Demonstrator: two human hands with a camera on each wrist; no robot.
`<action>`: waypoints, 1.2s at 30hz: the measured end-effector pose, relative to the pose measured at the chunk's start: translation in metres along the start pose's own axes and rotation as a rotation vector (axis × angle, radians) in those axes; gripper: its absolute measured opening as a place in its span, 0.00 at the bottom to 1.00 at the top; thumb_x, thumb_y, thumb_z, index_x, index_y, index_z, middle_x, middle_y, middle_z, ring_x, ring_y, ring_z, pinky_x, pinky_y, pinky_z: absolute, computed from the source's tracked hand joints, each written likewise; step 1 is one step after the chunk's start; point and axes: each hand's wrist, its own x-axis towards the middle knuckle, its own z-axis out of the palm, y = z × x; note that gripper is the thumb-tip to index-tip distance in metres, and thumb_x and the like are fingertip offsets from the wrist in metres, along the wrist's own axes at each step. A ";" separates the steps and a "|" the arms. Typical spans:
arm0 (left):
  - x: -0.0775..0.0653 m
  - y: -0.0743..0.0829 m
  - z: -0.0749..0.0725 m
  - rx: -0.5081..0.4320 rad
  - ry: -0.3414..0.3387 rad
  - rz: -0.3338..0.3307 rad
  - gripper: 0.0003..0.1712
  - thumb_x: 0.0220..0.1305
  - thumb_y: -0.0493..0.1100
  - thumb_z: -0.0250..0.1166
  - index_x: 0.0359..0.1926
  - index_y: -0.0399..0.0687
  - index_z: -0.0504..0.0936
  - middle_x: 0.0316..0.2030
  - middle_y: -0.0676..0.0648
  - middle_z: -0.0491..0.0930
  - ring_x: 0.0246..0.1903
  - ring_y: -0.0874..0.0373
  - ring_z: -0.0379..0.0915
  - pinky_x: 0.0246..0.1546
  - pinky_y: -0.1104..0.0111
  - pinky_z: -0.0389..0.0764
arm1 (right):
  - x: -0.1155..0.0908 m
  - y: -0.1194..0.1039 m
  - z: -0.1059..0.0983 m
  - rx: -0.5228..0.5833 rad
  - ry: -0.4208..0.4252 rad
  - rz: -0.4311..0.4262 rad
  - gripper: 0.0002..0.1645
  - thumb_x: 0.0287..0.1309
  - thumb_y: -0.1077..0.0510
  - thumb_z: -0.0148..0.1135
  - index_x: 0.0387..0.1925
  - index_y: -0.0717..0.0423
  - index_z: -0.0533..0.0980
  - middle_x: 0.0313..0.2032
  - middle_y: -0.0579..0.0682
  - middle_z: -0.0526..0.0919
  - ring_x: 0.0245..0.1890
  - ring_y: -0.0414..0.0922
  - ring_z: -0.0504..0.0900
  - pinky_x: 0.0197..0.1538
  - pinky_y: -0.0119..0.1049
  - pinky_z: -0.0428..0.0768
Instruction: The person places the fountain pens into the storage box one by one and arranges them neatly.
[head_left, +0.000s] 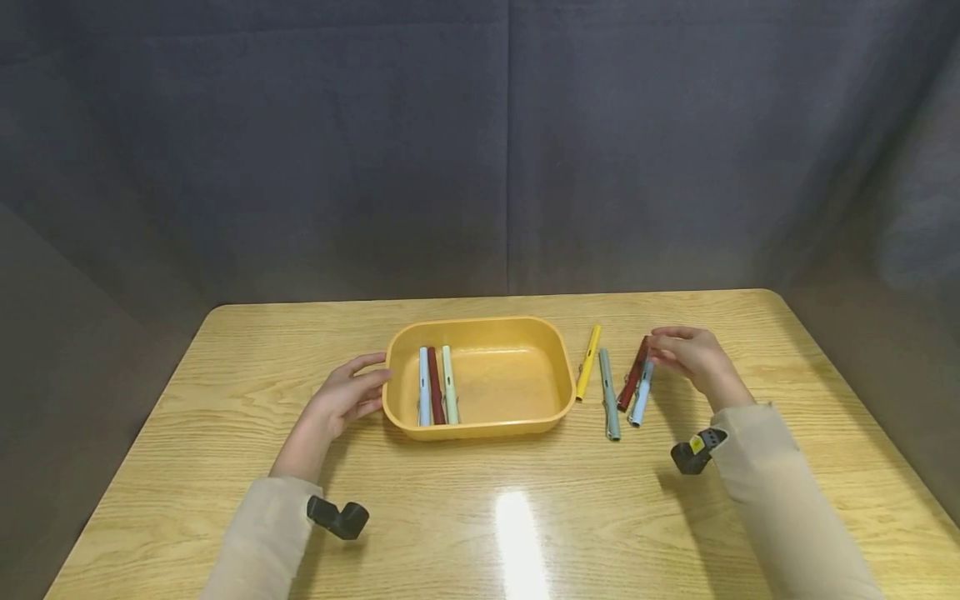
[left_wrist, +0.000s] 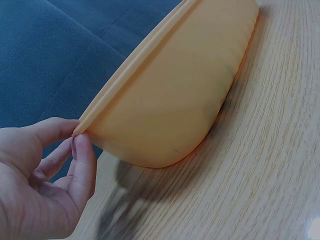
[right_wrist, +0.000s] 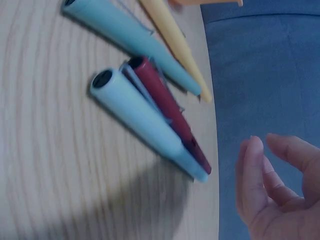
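Observation:
My left hand (head_left: 348,396) pinches the left end rim of a yellow-orange plastic tub (head_left: 480,431), thumb and fingers meeting on the lip in the left wrist view. Inside the tub, side by side at its left, lie a light blue pen (head_left: 424,387), a dark red pen (head_left: 436,387) and a pale green pen (head_left: 450,387). My right hand (right_wrist: 280,185), holding nothing, hovers with thumb and fingertips slightly apart. It is by the far ends of another dark red pen (right_wrist: 162,95) and another light blue pen (right_wrist: 135,115), which lie against each other on the table.
Between the tub and that pair, a yellow pen (head_left: 589,362) and a grey-green pen (head_left: 609,396) lie on the wooden table (head_left: 420,517). Dark grey cloth (head_left: 360,167) hangs behind the table's far edge. A camera is worn on each sleeved wrist.

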 end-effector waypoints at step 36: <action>0.000 0.001 0.001 0.003 0.004 -0.005 0.35 0.68 0.43 0.58 0.72 0.45 0.57 0.35 0.55 0.77 0.32 0.68 0.77 0.37 0.80 0.82 | 0.005 0.036 -0.007 -0.124 0.020 0.098 0.33 0.68 0.61 0.52 0.65 0.78 0.56 0.28 0.37 0.78 0.29 0.28 0.79 0.41 0.22 0.83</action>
